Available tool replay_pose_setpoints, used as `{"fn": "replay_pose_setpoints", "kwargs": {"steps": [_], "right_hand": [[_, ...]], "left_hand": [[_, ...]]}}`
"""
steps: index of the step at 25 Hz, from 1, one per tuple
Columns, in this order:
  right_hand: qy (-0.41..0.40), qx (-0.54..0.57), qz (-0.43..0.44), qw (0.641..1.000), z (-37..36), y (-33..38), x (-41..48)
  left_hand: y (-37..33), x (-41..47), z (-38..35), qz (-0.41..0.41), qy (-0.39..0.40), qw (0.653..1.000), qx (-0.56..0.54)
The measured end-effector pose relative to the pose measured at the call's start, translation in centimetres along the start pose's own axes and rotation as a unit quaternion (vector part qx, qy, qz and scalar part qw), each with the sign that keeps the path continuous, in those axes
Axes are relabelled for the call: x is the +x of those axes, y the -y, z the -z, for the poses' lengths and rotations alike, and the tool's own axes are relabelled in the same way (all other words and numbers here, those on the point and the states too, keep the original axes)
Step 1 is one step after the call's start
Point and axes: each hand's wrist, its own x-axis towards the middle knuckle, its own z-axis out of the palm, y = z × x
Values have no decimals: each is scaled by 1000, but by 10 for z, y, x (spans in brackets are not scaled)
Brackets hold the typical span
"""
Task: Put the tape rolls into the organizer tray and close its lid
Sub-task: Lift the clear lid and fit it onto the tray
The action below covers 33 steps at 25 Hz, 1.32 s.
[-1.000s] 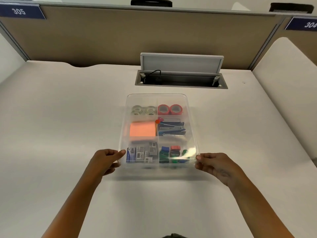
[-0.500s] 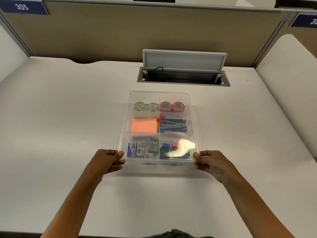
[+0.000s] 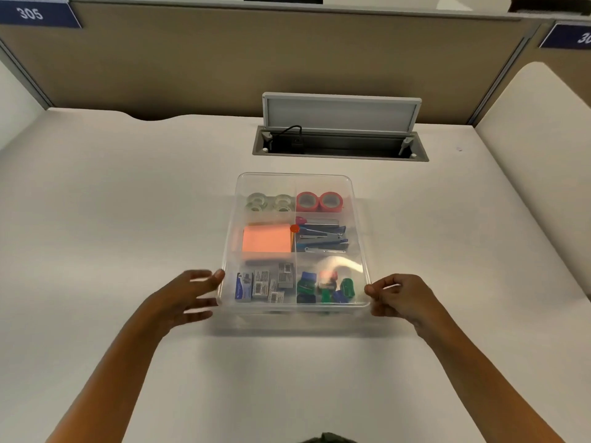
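Observation:
A clear organizer tray sits mid-desk with a clear lid lying flat over it. Through the lid I see two clear tape rolls in the far left compartment and two red tape rolls in the far right one. My left hand is at the tray's near left corner, fingers spread, only the thumb tip touching the edge. My right hand has curled fingers pinching the lid's near right corner.
Other compartments hold an orange sticky-note pad, blue staplers, staple boxes and small coloured items. An open cable hatch with a raised flap lies behind the tray. A partition wall backs the desk.
The lid has come down flat onto the tray. My left hand has let go of its corner and spread its fingers; my right hand stays at its corner.

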Motion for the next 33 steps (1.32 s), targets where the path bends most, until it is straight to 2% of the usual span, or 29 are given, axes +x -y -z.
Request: {"fn": "replay_pose_setpoints", "kwargs": {"steps": [2, 5, 9, 11, 15, 18, 23, 26, 30, 33], "right_hand": [[-44, -24, 43, 998, 4, 15, 10], [-76, -49, 135, 987, 5, 52, 34], [-92, -88, 227, 965, -6, 110, 88], [-82, -84, 211, 970, -11, 134, 120], [-15, -9, 102, 995, -15, 160, 162], [28, -22, 71, 997, -17, 168, 174], [35, -26, 2, 999, -23, 183, 187], [40, -45, -28, 998, -24, 187, 194], [43, -43, -50, 997, -26, 188, 196], [48, -25, -33, 998, -24, 185, 194]], "left_hand": [[-19, 11, 3, -61, -46, 997, 9], [-60, 46, 3, -143, -66, 987, 25], [-119, 102, -10, -168, -79, 980, 67], [-143, 125, -19, -153, -76, 982, 81], [-166, 150, -25, -114, -59, 983, 132], [-169, 161, -24, -112, -52, 982, 146], [-176, 179, -24, -67, -61, 981, 169], [-183, 183, -32, -31, -86, 977, 191], [-191, 177, -35, -2, -61, 979, 195], [-182, 180, -31, -42, -88, 976, 194]]}}
